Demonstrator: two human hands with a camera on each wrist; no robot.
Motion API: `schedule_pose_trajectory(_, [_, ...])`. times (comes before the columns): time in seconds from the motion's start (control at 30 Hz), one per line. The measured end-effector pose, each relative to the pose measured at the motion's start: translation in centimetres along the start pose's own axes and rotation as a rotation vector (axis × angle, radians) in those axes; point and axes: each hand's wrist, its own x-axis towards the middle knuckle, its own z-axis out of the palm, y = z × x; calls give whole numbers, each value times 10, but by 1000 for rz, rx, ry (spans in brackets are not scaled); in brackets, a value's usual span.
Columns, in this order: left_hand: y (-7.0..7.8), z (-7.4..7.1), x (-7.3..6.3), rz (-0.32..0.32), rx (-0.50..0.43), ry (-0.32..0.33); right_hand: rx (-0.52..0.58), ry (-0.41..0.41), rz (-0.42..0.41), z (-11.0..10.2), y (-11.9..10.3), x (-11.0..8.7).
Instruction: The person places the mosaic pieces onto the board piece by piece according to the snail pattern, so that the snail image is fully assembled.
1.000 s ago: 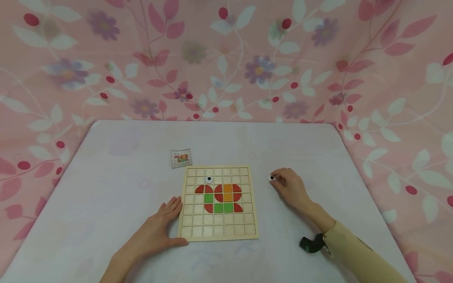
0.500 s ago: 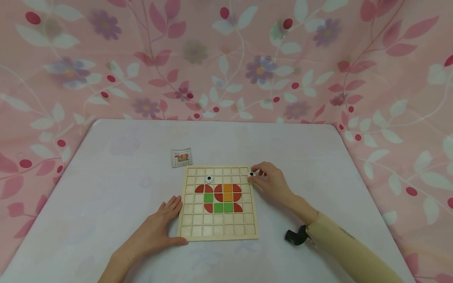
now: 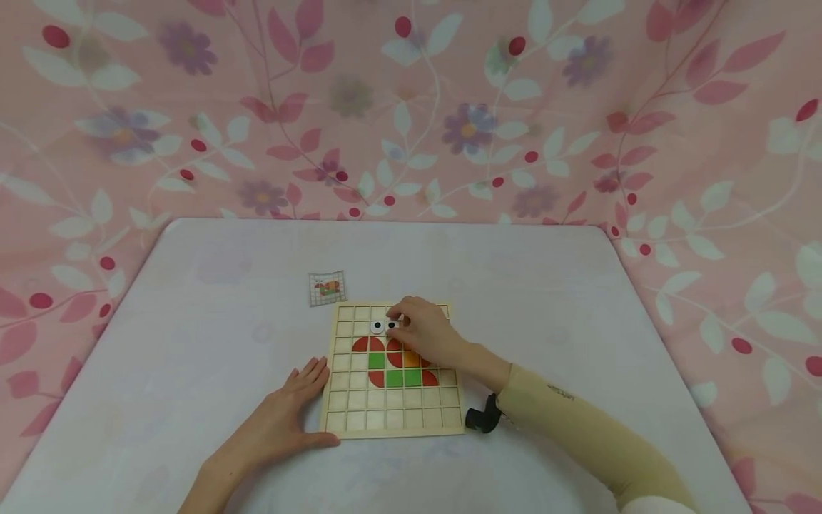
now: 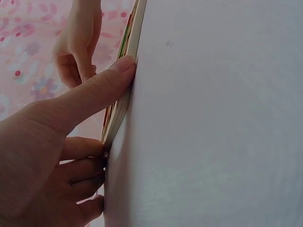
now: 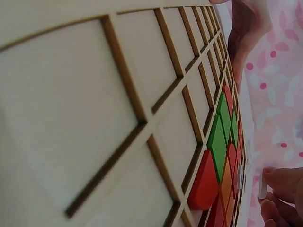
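My right hand point(image 3: 429, 332) pinches a round white eye piece point(image 3: 391, 325) with a black dot between thumb and fingers. It is over the upper part of the wooden grid board point(image 3: 424, 421), beside a matching eye piece point(image 3: 377, 326). The right wrist view shows the pinched piece point(image 5: 262, 183) on edge, a little apart from the board. Red quarter-round pieces point(image 3: 376, 378), green squares point(image 3: 376, 360) and orange squares point(image 3: 411, 359) fill several cells; my right hand partly hides them. My left hand point(image 3: 289, 407) touches the board's left edge with straight fingers, its thumb point(image 4: 106, 82) at the near corner.
A small card point(image 3: 327, 288) printed with a similar coloured pattern on a grid lies behind the board's far left corner. A black device point(image 3: 484, 416) hangs at the right wrist. The white tabletop point(image 3: 546, 271) meets a pink floral cloth point(image 3: 411, 107) at the back.
My right hand has carried the eye piece leftward from the table right of the board to the upper cells, next to the other eye piece. The left hand has stayed still.
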Motion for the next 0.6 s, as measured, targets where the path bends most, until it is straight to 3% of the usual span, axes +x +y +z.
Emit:
schedule_pose_trajectory(0.27, [-1,0,-1,-4,-13,-6,-59,-121,-53,23,-10,24])
schedule_pose_trajectory(0.6, [-1,0,-2,-11,-29,-1,-79,-104,-39,35,-14,36])
